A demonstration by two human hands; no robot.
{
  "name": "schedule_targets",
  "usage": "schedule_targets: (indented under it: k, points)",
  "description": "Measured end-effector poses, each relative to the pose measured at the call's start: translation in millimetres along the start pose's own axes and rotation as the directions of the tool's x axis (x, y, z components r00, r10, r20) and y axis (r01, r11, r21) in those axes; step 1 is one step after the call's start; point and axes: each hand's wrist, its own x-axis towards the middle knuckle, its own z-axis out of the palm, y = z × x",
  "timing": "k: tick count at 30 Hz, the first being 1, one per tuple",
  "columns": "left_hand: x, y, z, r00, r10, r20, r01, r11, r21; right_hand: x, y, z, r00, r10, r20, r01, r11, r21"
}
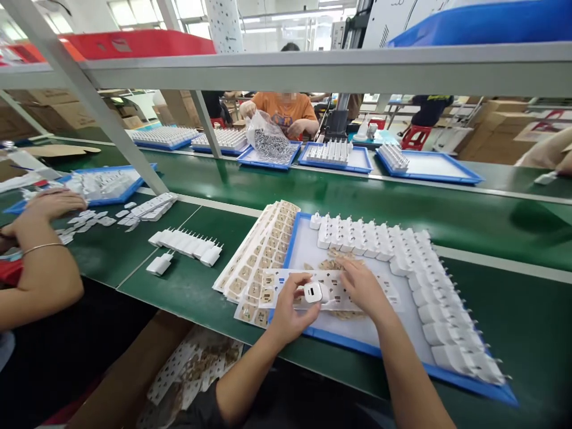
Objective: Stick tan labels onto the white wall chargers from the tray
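Note:
My left hand (292, 310) is closed around a white USB charger (313, 292), its port face turned toward me. Beneath the charger lies a white sticker sheet (272, 280) with cut-outs, crossing the edge of the blue-rimmed tray (330, 338). Over the tray, my right hand (364, 289) has its fingers stretched out beside small brown paper pieces (335, 264); no held object shows in it. Rows of white chargers (420, 280), pins up, fill the tray's far and right sides. A fanned stack of sticker sheets (259, 253) lies to its left.
More chargers (185, 244) stand in a row on the green table to the left. A co-worker's arm (44, 250) rests there near a tray of white parts (105, 182). A shelf beam (286, 74) crosses above. Another person (283, 113) holds a bag of metal pins (270, 143) opposite.

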Motion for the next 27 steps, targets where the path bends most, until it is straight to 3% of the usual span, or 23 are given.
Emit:
schedule_targets:
  k: [5,13,21,24,27]
  points:
    - [2,4,-1.1,0.999,0.019,0.037,-0.02,0.999,0.029,-5,-4,0,1.0,0.013,0.027,-0.012,0.999,-0.052]
    - [1,-3,1.3,1.0,-0.011,-0.012,0.011,0.999,0.051,-5,0,5,0.999,-0.027,-0.025,0.025,0.996,-0.082]
    - [-2,-6,4.6,0.985,0.06,-0.163,-0.073,0.994,-0.076,-3,5,8,0.995,-0.082,-0.061,0.079,0.996,-0.046]
    - [1,6,-4.3,0.977,0.082,-0.195,-0.093,0.995,-0.048,-1,13,11,0.993,-0.102,-0.052,0.099,0.994,-0.054]
    - [7,14,-32.4,0.946,0.206,-0.25,-0.178,0.975,0.13,4,25,16,0.99,-0.13,-0.048,0.126,0.989,-0.079]
